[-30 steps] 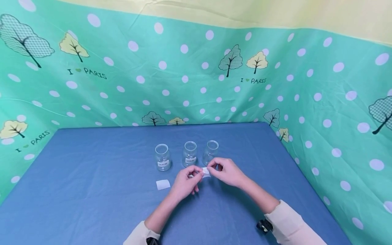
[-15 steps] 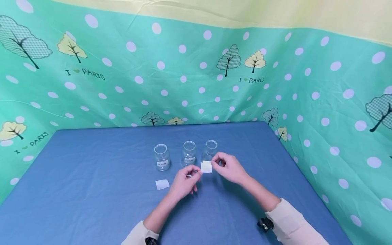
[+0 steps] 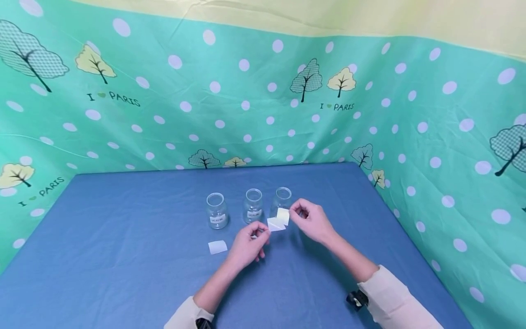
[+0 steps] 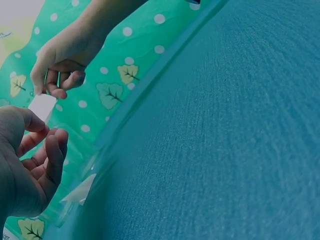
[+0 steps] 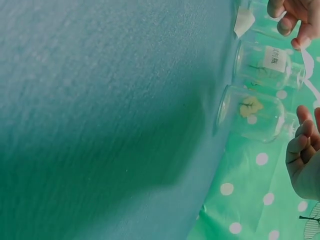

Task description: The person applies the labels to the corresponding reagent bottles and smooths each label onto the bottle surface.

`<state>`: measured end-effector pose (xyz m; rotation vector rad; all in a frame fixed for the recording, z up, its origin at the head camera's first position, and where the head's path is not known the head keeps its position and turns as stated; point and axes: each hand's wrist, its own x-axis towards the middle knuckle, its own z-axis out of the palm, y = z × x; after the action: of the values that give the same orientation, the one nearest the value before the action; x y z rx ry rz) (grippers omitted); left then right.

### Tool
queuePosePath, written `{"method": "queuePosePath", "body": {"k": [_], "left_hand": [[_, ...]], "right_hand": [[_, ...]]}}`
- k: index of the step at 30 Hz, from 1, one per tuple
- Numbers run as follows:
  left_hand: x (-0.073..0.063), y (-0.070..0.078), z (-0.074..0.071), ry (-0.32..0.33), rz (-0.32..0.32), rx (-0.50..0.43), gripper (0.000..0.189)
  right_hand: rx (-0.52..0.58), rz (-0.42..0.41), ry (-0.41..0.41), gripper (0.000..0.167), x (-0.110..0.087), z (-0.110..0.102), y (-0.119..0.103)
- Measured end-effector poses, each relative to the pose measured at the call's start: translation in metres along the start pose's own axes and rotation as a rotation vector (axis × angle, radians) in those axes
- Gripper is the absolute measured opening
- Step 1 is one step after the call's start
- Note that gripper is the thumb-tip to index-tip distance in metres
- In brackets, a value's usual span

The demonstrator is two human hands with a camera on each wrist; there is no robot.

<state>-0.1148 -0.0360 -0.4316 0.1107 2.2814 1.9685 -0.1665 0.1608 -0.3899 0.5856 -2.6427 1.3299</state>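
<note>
My left hand (image 3: 248,244) pinches a white backing paper (image 3: 275,225) between thumb and index finger. Just right of it, my right hand (image 3: 313,223) pinches the edge of a small white sticker label (image 3: 283,214), which is partly lifted off that paper. In the right wrist view, the strip (image 5: 308,64) bends between both hands. Behind the hands stands the right glass jar (image 3: 283,195), with no label showing on it in the right wrist view. The middle jar (image 3: 253,203) and the left jar (image 3: 216,210) each carry a printed white label on the front.
A loose white piece of paper (image 3: 218,247) lies on the blue tablecloth (image 3: 123,256), in front of the left jar. Green dotted curtains (image 3: 230,105) stand along the back and right side of the table.
My right hand has moved up and to the right, drawing the label away from the backing paper. The left hand has stayed nearly in place, and the jars are unmoved.
</note>
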Motion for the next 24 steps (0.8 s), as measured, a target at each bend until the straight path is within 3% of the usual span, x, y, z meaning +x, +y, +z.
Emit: {"method": "queuePosePath", "body": {"k": [15, 24], "left_hand": [[0.004, -0.007, 0.005, 0.008, -0.009, 0.036, 0.014], [0.01, -0.007, 0.02, -0.034, 0.003, 0.061, 0.018]], "right_hand": [[-0.025, 0.038, 0.084, 0.005, 0.004, -0.005, 0.007], [-0.013, 0.046, 0.117, 0.004, 0.005, -0.007, 0.008]]}}
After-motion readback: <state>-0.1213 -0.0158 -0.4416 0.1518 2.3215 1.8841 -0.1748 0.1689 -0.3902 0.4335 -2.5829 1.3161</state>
